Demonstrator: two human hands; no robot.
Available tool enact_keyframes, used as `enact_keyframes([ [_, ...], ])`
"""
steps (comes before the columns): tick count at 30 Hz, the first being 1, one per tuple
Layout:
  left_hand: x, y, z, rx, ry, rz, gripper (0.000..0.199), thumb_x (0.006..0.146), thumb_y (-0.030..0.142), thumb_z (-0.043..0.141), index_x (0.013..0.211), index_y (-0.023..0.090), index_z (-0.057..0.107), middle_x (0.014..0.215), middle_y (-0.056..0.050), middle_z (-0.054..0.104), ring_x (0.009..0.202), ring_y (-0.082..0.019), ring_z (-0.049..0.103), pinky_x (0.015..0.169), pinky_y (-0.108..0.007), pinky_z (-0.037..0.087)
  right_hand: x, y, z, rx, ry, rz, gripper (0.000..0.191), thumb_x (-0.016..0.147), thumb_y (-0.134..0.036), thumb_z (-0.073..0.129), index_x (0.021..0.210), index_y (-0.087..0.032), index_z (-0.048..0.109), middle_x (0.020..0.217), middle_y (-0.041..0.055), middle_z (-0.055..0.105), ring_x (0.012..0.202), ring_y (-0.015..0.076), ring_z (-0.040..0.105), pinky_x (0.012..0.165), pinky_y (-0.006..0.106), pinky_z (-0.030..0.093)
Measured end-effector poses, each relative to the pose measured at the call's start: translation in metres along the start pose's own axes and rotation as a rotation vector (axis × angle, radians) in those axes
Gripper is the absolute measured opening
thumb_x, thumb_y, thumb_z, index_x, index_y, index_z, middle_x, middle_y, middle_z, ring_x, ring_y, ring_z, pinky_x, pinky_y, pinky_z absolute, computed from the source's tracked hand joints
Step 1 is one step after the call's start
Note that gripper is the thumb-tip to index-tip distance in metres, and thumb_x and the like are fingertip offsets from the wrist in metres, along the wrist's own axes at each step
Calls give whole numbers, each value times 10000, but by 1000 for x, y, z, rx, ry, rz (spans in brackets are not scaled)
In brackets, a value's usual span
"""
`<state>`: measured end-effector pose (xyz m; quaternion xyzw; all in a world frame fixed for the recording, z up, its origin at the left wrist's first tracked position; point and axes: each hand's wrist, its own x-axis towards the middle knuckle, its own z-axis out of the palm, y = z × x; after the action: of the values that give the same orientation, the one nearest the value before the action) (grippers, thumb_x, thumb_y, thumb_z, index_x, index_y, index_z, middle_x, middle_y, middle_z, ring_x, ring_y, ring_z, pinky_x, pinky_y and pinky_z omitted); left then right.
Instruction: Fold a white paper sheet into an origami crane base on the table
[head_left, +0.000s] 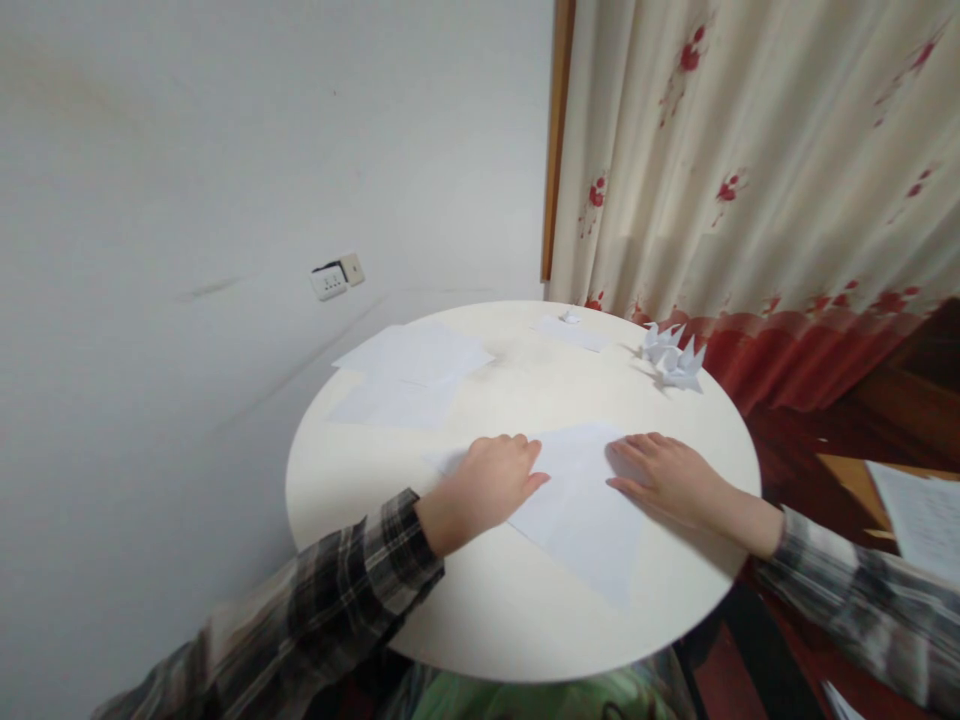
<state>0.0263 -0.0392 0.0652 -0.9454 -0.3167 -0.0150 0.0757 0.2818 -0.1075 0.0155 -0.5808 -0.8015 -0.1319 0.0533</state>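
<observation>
A white paper sheet [581, 510] lies slantwise on the round table in front of me, one corner toward me. My left hand [491, 485] rests on its left part, fingers bent downward and thumb apart from them. A paper corner [442, 461] shows to the left of that hand; whether it belongs to the same sheet I cannot tell. On the sheet's right edge lies my right hand [664, 475], its fingers stretched out and its thumb spread away. Both hands touch the paper from above, and neither appears to pinch it.
The round white table [480, 620] stands near a wall with a socket [330, 282]. Loose sheets [412, 355] lie at the back left. Folded paper cranes [679, 368] stand at the right edge; a smaller one [570, 317] sits on paper at the back. A curtain [750, 150] hangs behind.
</observation>
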Motion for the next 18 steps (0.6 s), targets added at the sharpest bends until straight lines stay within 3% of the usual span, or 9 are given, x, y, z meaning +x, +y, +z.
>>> enact_keyframes([
  [6, -9, 14, 23, -40, 45, 69, 503, 856, 538, 435, 1094, 108, 543, 1097, -150, 596, 1003, -279, 552, 789, -363, 452, 10, -14, -26, -36, -96, 25, 280, 850, -400, 500, 776, -160, 624, 726, 76, 618, 629, 188, 595, 569, 286, 443],
  [9, -11, 13, 31, -53, 85, 102, 560, 851, 553, 432, 1174, 101, 497, 1218, -159, 535, 1109, -290, 490, 862, -375, 421, 16, -4, -23, 53, -55, 47, 226, 842, -347, 504, 872, -155, 620, 837, 96, 622, 781, 223, 595, 643, 306, 452],
  [11, -12, 12, 34, -62, 105, 108, 584, 861, 558, 404, 1224, 104, 459, 1267, -153, 502, 1148, -288, 459, 882, -377, 405, 22, 6, -16, 157, -50, 81, 307, 806, -389, 547, 990, -146, 593, 933, 115, 614, 852, 238, 579, 694, 323, 452],
  [14, -13, 9, 36, -67, 109, 119, 589, 875, 556, 369, 1264, 117, 425, 1308, -135, 472, 1176, -278, 435, 914, -369, 374, 30, 19, -8, 374, -156, 144, 442, 727, -438, 625, 1047, -139, 560, 880, 91, 615, 741, 199, 568, 650, 300, 437],
  [18, -11, 1, 41, -111, 80, 164, 598, 875, 568, 353, 1307, 155, 384, 1364, -110, 420, 1231, -259, 391, 987, -349, 301, 35, 26, -2, 608, -303, 207, 340, 688, -435, 644, 883, -163, 587, 711, 32, 610, 606, 159, 524, 555, 270, 385],
])
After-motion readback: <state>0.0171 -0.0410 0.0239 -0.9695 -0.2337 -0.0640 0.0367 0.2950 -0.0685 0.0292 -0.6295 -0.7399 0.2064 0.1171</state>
